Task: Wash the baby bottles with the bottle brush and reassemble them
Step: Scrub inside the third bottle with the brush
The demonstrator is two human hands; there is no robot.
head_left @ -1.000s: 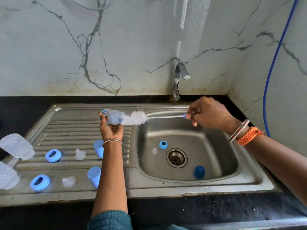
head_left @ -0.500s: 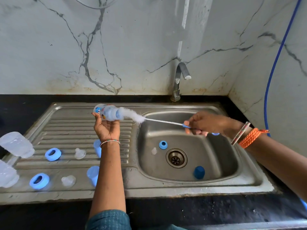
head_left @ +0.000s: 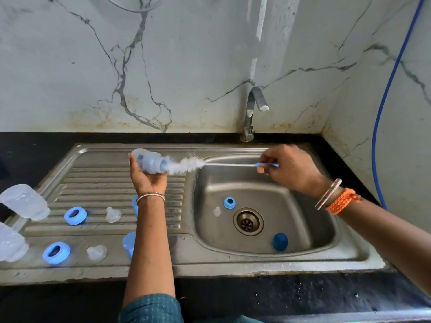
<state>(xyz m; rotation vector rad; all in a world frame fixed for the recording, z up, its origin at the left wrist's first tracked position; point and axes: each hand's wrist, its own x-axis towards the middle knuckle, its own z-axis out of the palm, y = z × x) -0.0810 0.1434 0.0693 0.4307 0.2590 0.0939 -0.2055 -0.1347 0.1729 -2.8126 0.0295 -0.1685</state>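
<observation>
The left hand [head_left: 149, 180] holds a clear baby bottle [head_left: 150, 162] on its side above the ribbed drainboard of the steel sink [head_left: 116, 183]. The bottle lies across the palm, and the fingers [head_left: 134, 163] curl up behind its base; its mouth points to the right. The right hand [head_left: 291, 169] is over the basin and pinches the blue handle of the bottle brush [head_left: 210, 164] between its fingers [head_left: 262, 170]. The white bristles sit at the mouth of the bottle, partly inside it, mostly outside.

On the drainboard lie two blue rings [head_left: 75, 215], two clear teats [head_left: 113, 214] and two pale blue caps [head_left: 129, 244], with two more clear bottles [head_left: 24, 201] at the left edge. In the basin lie one blue ring [head_left: 229, 202], one teat [head_left: 217, 211] and a dark blue cap [head_left: 279, 241] near the drain.
</observation>
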